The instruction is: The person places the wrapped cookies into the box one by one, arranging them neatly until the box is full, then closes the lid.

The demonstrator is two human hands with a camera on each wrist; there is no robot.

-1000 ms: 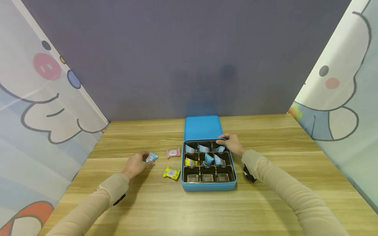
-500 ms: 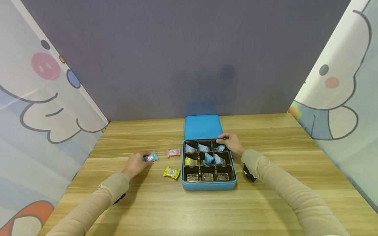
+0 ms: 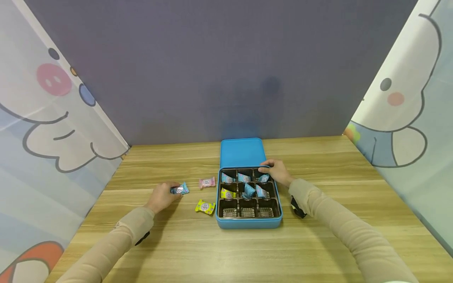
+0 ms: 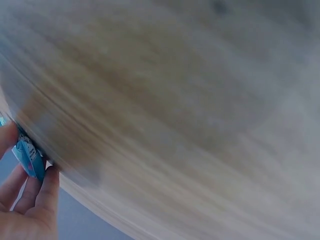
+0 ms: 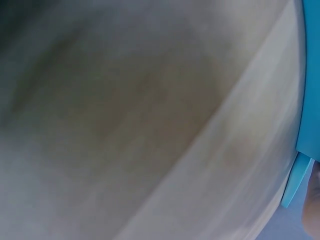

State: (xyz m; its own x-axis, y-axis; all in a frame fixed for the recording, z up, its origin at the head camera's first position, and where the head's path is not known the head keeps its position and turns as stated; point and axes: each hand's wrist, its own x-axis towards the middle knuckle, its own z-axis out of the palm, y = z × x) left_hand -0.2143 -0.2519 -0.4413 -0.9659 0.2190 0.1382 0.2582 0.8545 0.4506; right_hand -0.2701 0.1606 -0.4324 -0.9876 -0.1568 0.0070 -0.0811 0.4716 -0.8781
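My left hand pinches a blue wrapped candy low over the table, left of the box. In the left wrist view the candy sits between thumb and fingertips. My right hand grips the far right corner of a blue box, thumb over the rim. Only a bit of that hand shows in the right wrist view, by the box's blue side. Inside, a dark divided tray holds blue candies and one yellow candy in its back and middle rows. Its front row is bare.
A pink wrapped candy and a yellow one lie on the wooden table between my left hand and the box. Behind the box its blue lid lies opened back. A grey panel stands along the table's far edge.
The blue candy has turned from slanted to nearly level in my left fingers, which have closed in on it slightly. My right hand and the box have stayed put.
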